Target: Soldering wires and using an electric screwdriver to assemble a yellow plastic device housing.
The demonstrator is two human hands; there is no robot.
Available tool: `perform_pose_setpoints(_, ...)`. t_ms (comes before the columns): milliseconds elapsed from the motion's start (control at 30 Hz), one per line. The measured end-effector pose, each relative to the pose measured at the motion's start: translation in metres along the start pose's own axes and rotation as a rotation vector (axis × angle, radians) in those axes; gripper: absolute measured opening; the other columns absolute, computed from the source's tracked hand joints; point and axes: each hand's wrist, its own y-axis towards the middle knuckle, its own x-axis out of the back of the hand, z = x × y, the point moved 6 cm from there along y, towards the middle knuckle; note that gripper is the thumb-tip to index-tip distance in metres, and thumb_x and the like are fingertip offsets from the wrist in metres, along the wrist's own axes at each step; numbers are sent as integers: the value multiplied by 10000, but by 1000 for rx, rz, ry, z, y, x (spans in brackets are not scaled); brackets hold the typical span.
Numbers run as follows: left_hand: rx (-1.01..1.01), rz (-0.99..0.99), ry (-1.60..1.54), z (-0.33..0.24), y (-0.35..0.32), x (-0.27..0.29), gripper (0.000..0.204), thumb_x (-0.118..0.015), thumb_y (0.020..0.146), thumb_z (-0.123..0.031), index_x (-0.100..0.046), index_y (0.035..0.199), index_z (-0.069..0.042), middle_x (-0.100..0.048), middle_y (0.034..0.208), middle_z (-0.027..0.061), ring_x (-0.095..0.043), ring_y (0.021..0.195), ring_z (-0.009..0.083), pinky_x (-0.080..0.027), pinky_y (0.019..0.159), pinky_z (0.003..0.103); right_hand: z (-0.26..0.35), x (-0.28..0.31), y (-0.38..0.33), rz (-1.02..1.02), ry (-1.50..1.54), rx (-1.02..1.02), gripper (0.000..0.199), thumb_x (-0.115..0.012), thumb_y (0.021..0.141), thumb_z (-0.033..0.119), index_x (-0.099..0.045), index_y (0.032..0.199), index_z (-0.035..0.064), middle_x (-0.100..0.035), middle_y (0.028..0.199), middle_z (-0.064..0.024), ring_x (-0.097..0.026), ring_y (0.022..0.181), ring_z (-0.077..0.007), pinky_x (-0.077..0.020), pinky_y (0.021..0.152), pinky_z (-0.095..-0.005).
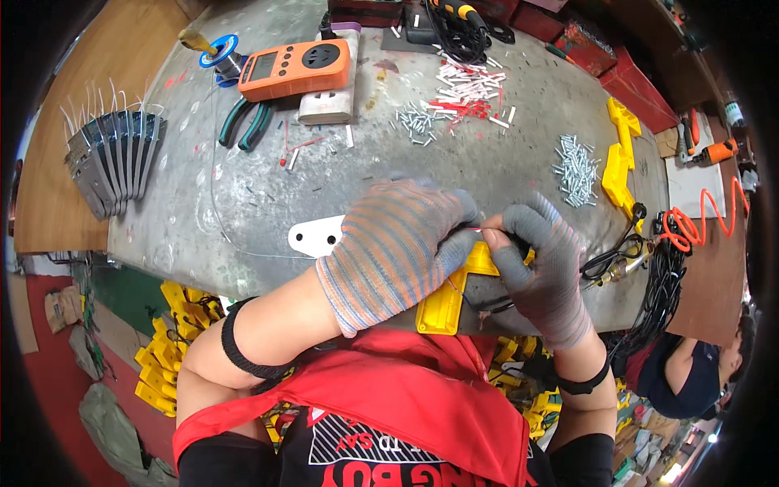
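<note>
My left hand (398, 243), in a striped knit glove, is closed in front of me, partly over a white plate (312, 235) with dark round holes. Close beside it, my right hand (542, 272) pinches with bare thumb and fingertips showing past its glove. A thin pinkish wire (478, 230) spans the small gap between the fingers of both hands; most of it is hidden. Just below the hands, a yellow plastic housing (440, 313) rests at the table's near edge, with thin wires running by it.
Behind stand an orange meter (296, 69), dark-green-handled pliers (246, 124) and a solder spool (223, 61). Loose screws (576, 170) and white and red sleeves (471, 85) lie in piles. Grey metal pieces (114, 158) fan out left. Black cables (661, 284) hang right; another person (686, 369) sits beyond.
</note>
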Motion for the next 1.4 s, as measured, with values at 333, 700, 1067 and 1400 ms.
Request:
perform_pose_setpoints(333, -16, -38, -140, 5, -4, 6, 135, -678, 775, -154, -662, 832, -33, -628, 740, 142, -614, 733, 329, -465, 635, 381, -1, 13, -20, 127, 81, 77, 181, -698, 740, 64, -563, 854, 25, -546, 804, -90, -578, 722, -274, -461, 628, -347)
perform_pose_setpoints(700, -27, 41, -147, 3, -12, 0, 126, -660, 767, -165, -657, 818, -49, -608, 692, 105, -579, 701, 294, -443, 650, 374, -24, -32, -46, -9, 712, -557, 154, -618, 873, 111, -644, 945, -22, -660, 847, -44, -587, 751, -77, -477, 689, -237)
perform_pose_setpoints(1067, 153, 168, -175, -10, 3, -3, 142, -654, 793, -189, -672, 765, -51, -622, 715, 143, -580, 708, 344, -410, 636, 418, -15, -14, -33, 25, 654, -524, 281, -639, 870, 292, -643, 908, 14, -669, 791, -118, -656, 735, -222, -501, 703, -347)
perform_pose_setpoints(1400, 284, 117, -539, 8, -22, -12, 175, -607, 892, -49, -633, 1044, 34, -658, 980, 80, -598, 877, 156, -473, 791, 298, -23, -37, -26, -142, 324, -173, 248, -654, 781, 334, -616, 823, 93, -635, 731, -122, -639, 677, -278, -487, 597, -348)
